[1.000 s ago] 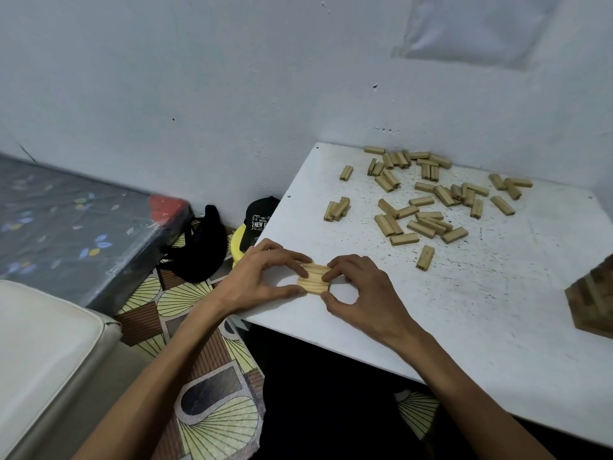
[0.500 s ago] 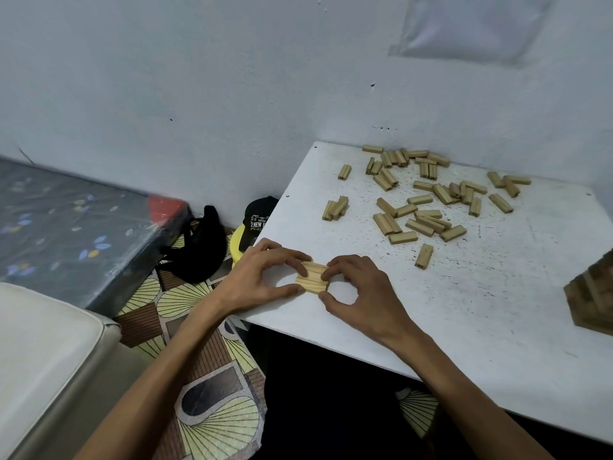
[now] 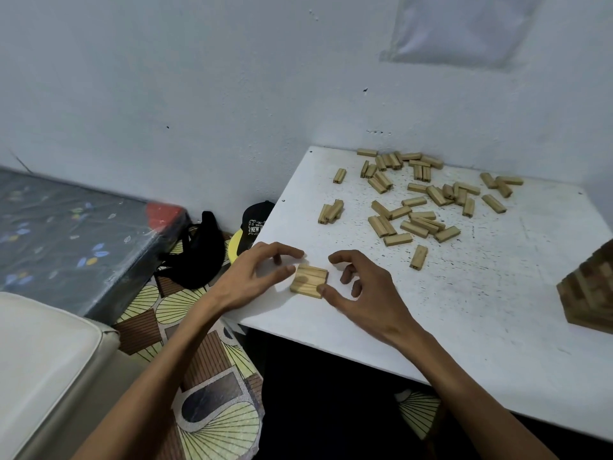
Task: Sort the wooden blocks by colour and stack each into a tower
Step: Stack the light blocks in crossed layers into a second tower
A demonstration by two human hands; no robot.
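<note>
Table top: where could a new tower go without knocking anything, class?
Bare: the stretch between the lone block and the dark tower, down to the table's near edge. Crowded: the scattered blocks at the back, and around the three-block row.

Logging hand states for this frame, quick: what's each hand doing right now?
Left hand: open, thumb tip touching the row of blocks.
Right hand: open, thumb touching the same row, gripping nothing.
</note>
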